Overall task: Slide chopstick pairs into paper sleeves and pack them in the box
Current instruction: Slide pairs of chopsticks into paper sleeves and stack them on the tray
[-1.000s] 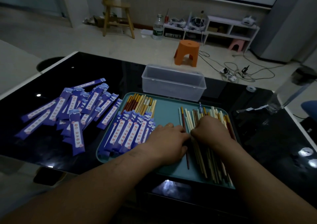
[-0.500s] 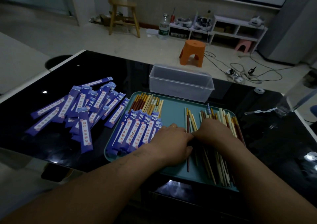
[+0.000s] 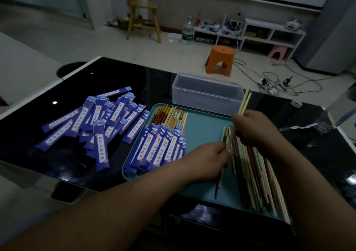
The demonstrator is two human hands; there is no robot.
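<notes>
On your far left, a loose heap of purple paper sleeves (image 3: 90, 123) lies scattered on the black table (image 3: 125, 77), well apart from your hands. Just right of it sits the teal tray (image 3: 204, 123). On the tray's left side, a row of filled sleeves (image 3: 161, 150) lies side by side. Brown, yellow and pale chopstick ends stick out of their far openings toward the clear plastic box (image 3: 206, 96), which stands just beyond the tray's far edge.

Your left hand (image 3: 208, 162) reaches across the middle of the tray, back upward. Its thumb and fingertips are drawn together at the near ends of a pale pair of chopsticks (image 3: 244, 101). In this dim light they seem to pinch those ends. A single dark chopstick (image 3: 217, 185) lies on the tray beneath that hand.

Your right hand (image 3: 256, 133) is raised over the tray's right side, fingers curled round the middle of the pale pair. The pair tilts up and away, so its far tips stand in front of the box's right end. Below that hand, the loose chopsticks (image 3: 254, 175), pale, brown and dark red, lie bundled along the tray's right side.

On the floor beyond the table stand a wooden chair (image 3: 142, 14), a water bottle (image 3: 187, 31), an orange stool (image 3: 219, 60) and a low white shelf (image 3: 256, 31).
</notes>
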